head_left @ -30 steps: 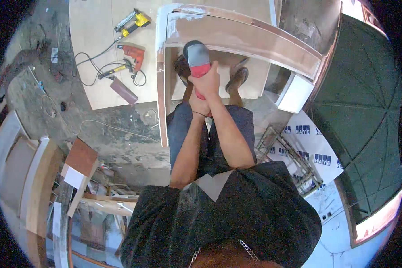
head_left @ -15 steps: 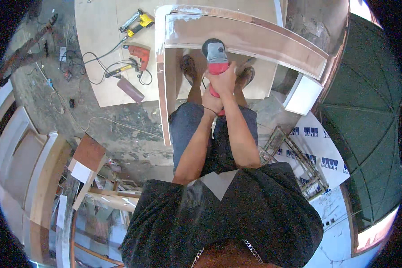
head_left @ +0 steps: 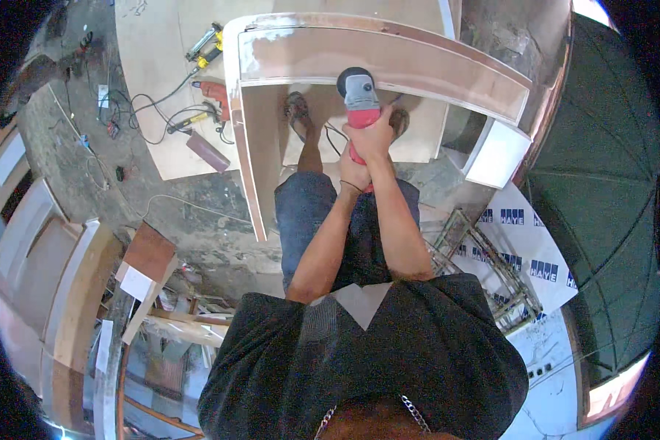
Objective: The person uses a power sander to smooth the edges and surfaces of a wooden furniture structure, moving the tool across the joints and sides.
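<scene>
With both hands I grip a red and grey angle grinder [head_left: 363, 114], its round dark disc at the lower edge of a curved wooden panel [head_left: 374, 59]. My right hand [head_left: 372, 138] is wrapped round the front of the red body, just behind the grey head. Behind it, closer to me, my left hand [head_left: 354, 173] closes on the rear of the body. The panel belongs to a wooden frame with a long side board [head_left: 248, 161], and whitish patches mark its left corner. Whether the disc touches the wood, I cannot tell.
To the left, a yellow and black air nailer [head_left: 209, 50], a red drill [head_left: 214, 94] and tangled cables lie on a plywood sheet [head_left: 176, 158]. A brown block [head_left: 207, 152] is near them. At the right are a white box [head_left: 495, 154] and a metal frame [head_left: 488, 264].
The grinder has shifted to the right along the panel's lower edge. In the picture the wooden frame now sits farther left, covering part of the drill. Both hands keep their grip.
</scene>
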`<state>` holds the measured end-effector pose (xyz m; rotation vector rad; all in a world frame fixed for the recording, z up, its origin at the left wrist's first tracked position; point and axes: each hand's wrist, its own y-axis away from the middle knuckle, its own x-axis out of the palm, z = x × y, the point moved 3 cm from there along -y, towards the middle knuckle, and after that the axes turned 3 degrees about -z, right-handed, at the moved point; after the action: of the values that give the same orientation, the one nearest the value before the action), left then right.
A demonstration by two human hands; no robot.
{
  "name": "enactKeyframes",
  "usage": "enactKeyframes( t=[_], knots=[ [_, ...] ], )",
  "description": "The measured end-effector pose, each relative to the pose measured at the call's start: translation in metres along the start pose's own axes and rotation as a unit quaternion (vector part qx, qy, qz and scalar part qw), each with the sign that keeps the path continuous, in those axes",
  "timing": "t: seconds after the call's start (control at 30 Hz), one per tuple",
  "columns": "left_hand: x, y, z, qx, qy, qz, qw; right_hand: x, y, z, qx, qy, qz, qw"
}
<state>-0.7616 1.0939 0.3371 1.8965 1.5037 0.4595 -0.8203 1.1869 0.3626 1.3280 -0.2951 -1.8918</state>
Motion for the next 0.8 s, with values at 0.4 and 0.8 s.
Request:
enactKeyframes(
  t=[0.4, 0.8],
  knots=[
    [0.063, 0.016, 0.002, 0.019, -0.047, -0.014, 0.999, -0.045, -0.025, -0.049, 0.013, -0.062, 0.009, 0.998],
    [0.177, 0.032, 0.019, 0.064, -0.081, -0.004, 0.995, -0.128, -0.071, -0.133, 0.035, -0.067, -0.052, 0.996]
  ],
)
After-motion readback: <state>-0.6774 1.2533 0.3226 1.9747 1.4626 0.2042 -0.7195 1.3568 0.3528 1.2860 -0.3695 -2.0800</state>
